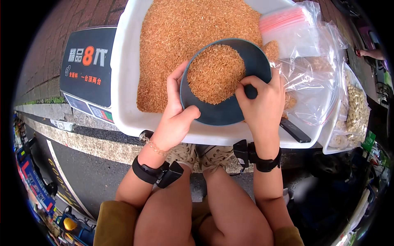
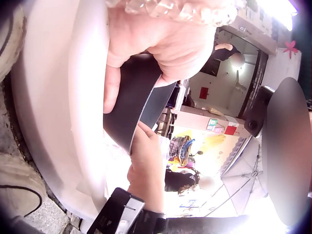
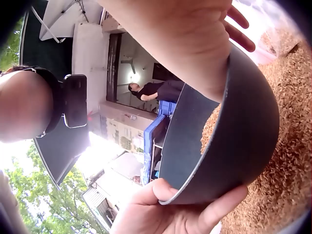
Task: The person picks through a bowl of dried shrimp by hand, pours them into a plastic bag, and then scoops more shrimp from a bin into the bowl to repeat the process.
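A dark blue-grey bowl [image 1: 219, 115] is held over a white tub, tilted, with a heap of brown rice [image 1: 215, 74] inside. My left hand [image 1: 174, 119] grips the bowl's left side, thumb over the rim and fingers along the outer wall. Inside the bowl, my right hand [image 1: 262, 100] pinches at the edge of the rice with curled index finger and thumb. Its other fingers reach past the far rim of the bowl [image 3: 243, 131] in the right wrist view. The grains between the right fingertips are too small to make out.
More brown rice [image 1: 172, 24] fills much of the white tub [image 1: 125, 94]. Clear plastic bags [image 1: 308, 78] and a black bar-shaped object [image 1: 295, 130] lie at its right. A black scale box [image 1: 88, 69] stands left; a tray of pale pieces [image 1: 355, 110] stands right.
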`<state>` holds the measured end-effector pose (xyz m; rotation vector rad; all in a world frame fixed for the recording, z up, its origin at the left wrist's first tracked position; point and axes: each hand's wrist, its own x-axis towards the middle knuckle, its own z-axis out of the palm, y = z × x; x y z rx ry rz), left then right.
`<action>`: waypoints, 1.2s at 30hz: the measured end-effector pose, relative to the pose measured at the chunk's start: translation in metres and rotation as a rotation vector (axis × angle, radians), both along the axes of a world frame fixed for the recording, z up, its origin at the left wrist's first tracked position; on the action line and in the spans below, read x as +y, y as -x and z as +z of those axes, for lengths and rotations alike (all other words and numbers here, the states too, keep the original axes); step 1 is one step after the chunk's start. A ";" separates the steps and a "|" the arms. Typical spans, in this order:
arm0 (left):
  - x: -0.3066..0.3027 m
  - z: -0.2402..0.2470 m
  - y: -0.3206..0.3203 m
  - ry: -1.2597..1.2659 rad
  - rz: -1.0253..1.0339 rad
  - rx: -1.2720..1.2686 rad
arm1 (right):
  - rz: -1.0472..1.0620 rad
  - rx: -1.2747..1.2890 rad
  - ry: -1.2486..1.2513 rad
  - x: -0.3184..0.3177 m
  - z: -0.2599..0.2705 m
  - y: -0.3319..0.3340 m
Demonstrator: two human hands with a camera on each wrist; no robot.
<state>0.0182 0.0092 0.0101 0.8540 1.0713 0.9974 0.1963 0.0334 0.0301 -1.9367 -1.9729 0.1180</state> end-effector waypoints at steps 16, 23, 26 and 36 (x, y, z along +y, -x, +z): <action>0.001 0.002 -0.004 0.161 0.065 -0.088 | 0.056 0.507 -0.073 -0.030 0.021 -0.050; 0.001 0.002 -0.007 0.212 0.071 -0.049 | -0.246 -0.089 -0.054 -0.072 0.058 -0.144; 0.001 -0.002 -0.005 0.205 0.067 0.003 | -0.262 -0.332 -0.014 -0.077 0.046 -0.162; 0.002 0.003 -0.006 0.225 0.093 -0.007 | -0.304 -0.515 -0.050 -0.070 0.024 -0.160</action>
